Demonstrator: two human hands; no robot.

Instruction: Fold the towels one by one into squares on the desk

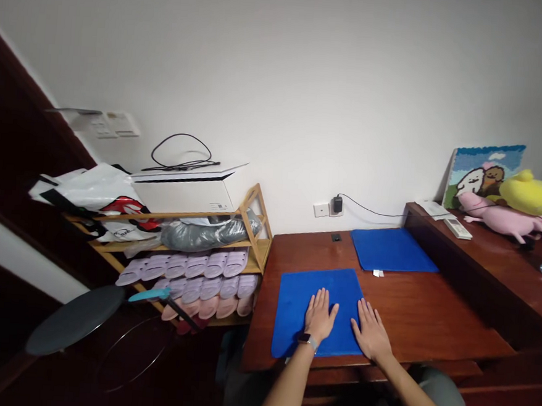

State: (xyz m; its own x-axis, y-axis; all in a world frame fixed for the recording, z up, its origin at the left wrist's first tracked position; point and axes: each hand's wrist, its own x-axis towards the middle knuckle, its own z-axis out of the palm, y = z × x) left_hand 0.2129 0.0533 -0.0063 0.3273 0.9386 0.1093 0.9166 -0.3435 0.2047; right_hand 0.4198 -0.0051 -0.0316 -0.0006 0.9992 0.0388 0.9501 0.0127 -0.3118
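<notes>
A blue mat [294, 310] lies flat near the front edge of the brown wooden desk [425, 313]. My left hand [321, 318] rests palm down on the mat's right half, fingers stretched out, with a watch [308, 340] on the wrist. My right hand [371, 334] lies flat across the mat's right edge, its fingers stretched forward and its outer side over the bare wood. Neither hand holds anything. Farther back on the desk is a second blue mat [393, 250], with a small white tag [377, 273] at its front edge.
Left of the desk stands a wooden rack [261, 252] with slippers [211, 264], a white box [185, 194] and bags. A black adapter [338, 203] is plugged into the wall. On the raised shelf at right are a remote [457, 228], plush toys [502, 218] and a picture [487, 159]. A round stool [77, 319] stands at left.
</notes>
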